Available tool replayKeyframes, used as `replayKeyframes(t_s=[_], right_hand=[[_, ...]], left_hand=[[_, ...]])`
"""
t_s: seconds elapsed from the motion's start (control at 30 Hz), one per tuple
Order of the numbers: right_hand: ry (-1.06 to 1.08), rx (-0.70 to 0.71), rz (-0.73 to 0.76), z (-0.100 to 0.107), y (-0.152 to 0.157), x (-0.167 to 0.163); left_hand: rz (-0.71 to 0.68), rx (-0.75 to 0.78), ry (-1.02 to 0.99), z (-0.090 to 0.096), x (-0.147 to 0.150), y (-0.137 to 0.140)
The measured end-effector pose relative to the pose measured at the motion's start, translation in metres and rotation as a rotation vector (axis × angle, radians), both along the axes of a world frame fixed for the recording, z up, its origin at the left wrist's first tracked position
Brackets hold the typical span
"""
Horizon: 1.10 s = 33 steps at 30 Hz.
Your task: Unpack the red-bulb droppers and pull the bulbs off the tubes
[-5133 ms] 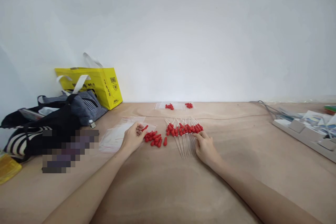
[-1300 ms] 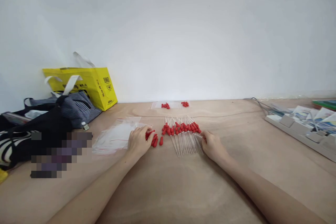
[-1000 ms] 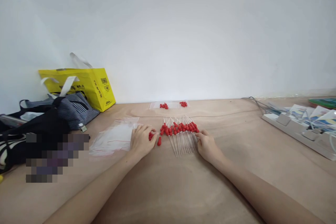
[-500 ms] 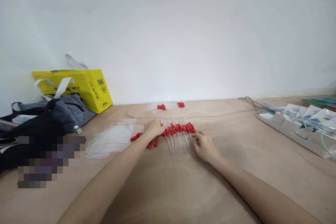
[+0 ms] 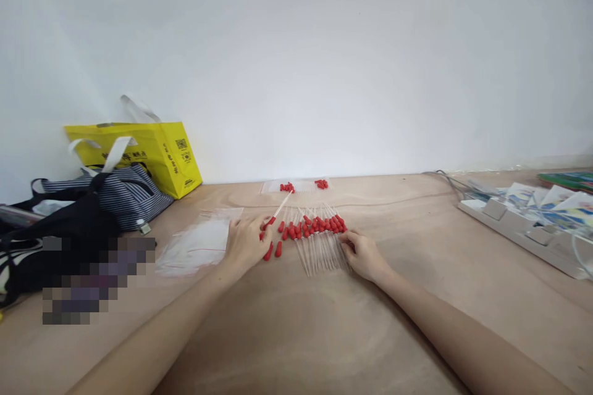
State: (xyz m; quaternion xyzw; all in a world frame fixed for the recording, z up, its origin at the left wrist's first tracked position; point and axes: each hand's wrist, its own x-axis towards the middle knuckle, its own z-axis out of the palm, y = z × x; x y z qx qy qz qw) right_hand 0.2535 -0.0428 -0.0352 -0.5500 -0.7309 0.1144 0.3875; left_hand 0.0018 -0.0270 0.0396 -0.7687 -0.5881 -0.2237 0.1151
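Observation:
A row of glass droppers with red rubber bulbs lies on the table, some tips pointing away and others toward me. At its left end my left hand is closed on the red end of one dropper, whose pale tube slants up to the right. A few loose red bulbs lie beside this hand. My right hand rests at the row's right end with curled fingers, its fingertips against the outermost droppers. Whether it grips one is hidden.
Clear plastic bags are piled on the left. Behind the row lies a bag with red-bulbed droppers. A yellow bag, a striped bag and a black bag stand at left. A white power strip is at right.
My left hand has drawn back to the left from the row, and a slanted dropper now shows at its fingers. My right hand stays at the right end.

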Motion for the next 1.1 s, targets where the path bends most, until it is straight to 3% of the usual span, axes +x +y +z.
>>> replayKeyframes(t_s=[0.17,0.27,0.47,0.63,1.1], right_hand=[[0.100,0.052,-0.037,0.000,0.000,0.000],[0.138,0.201,-0.055,0.007,-0.004,-0.001],[-0.229,0.441,0.119,0.020,-0.025,-0.019],[-0.411,0.559,0.184,0.014,-0.028,-0.040],[-0.434,0.581,0.232,0.015,-0.036,-0.044]], left_hand=[[-0.183,0.079,-0.018,-0.026,-0.001,-0.019],[-0.279,0.117,-0.007,-0.039,0.003,-0.025],[-0.398,0.142,-0.006,-0.045,0.009,-0.033],[-0.486,0.157,-0.031,-0.044,0.015,-0.039],[-0.555,0.204,0.072,-0.048,0.011,-0.036]])
